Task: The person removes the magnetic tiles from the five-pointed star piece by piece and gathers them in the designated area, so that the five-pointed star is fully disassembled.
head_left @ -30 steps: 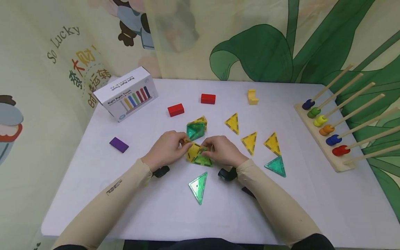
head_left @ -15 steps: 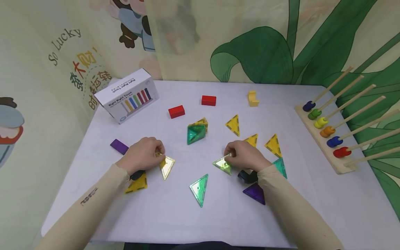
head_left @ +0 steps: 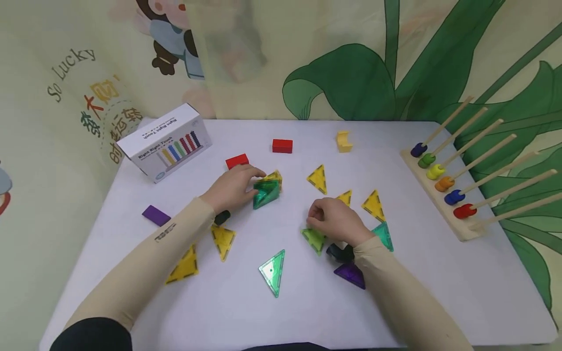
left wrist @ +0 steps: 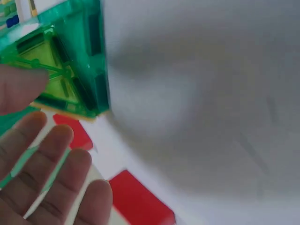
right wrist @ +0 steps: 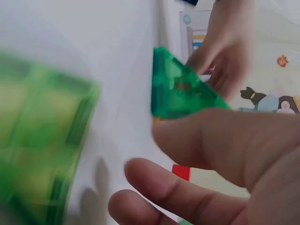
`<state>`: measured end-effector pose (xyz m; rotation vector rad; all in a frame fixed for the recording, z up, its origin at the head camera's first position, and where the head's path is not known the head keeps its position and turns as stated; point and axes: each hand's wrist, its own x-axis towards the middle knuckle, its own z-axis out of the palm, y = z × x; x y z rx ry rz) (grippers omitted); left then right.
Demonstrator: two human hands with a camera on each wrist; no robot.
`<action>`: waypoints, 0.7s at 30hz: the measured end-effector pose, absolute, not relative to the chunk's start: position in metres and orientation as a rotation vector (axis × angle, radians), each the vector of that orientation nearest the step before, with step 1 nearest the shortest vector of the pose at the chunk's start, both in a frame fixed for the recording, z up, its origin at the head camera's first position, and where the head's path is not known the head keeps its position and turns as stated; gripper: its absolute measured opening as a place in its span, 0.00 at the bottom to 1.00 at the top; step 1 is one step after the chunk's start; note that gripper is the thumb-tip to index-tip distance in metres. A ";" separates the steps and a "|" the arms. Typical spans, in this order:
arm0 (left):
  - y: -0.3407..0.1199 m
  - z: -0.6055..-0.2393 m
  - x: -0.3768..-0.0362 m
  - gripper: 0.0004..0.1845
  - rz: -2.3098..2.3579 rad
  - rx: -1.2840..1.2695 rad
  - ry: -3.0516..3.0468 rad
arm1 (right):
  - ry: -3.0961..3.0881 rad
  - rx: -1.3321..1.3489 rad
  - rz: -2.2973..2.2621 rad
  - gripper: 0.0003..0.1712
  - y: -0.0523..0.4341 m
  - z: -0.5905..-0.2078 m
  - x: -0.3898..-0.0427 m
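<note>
My left hand (head_left: 234, 187) is at a small stack of green and yellow triangular magnetic tiles (head_left: 267, 194). In the left wrist view its thumb lies in front of the green tile (left wrist: 84, 28), and the other fingers are spread below; I cannot tell whether it touches. My right hand (head_left: 335, 220) hovers by a light green triangular tile (head_left: 313, 241). The right wrist view has its thumb and fingers apart with nothing between them, the light green tile (right wrist: 42, 126) blurred to the left. Two yellow triangular tiles lie near the left forearm, one (head_left: 223, 241) fully visible, the other (head_left: 186, 265) partly covered.
A green tile (head_left: 273, 273) lies front centre, a purple one (head_left: 351, 275) beneath the right wrist. More yellow tiles (head_left: 318, 178) lie right of centre. Red blocks (head_left: 282, 146), a yellow block (head_left: 344, 141), a white box (head_left: 167, 141) and a peg rack (head_left: 439, 195) stand farther back.
The hands drew two joined tiles apart. My left hand left a yellow tile on the table and moved up to the stack; my right hand let go of the light green tile.
</note>
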<state>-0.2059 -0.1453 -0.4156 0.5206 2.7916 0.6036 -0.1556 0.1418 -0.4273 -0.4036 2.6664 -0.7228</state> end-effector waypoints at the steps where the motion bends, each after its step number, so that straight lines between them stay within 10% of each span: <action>1: -0.143 -0.417 -0.209 0.25 0.617 0.526 2.779 | 2.660 -0.399 -0.757 0.08 0.138 -0.427 -0.156; 21: -0.130 -0.429 -0.176 0.18 0.782 0.386 2.768 | 2.702 -0.339 -0.824 0.27 0.069 -0.438 -0.183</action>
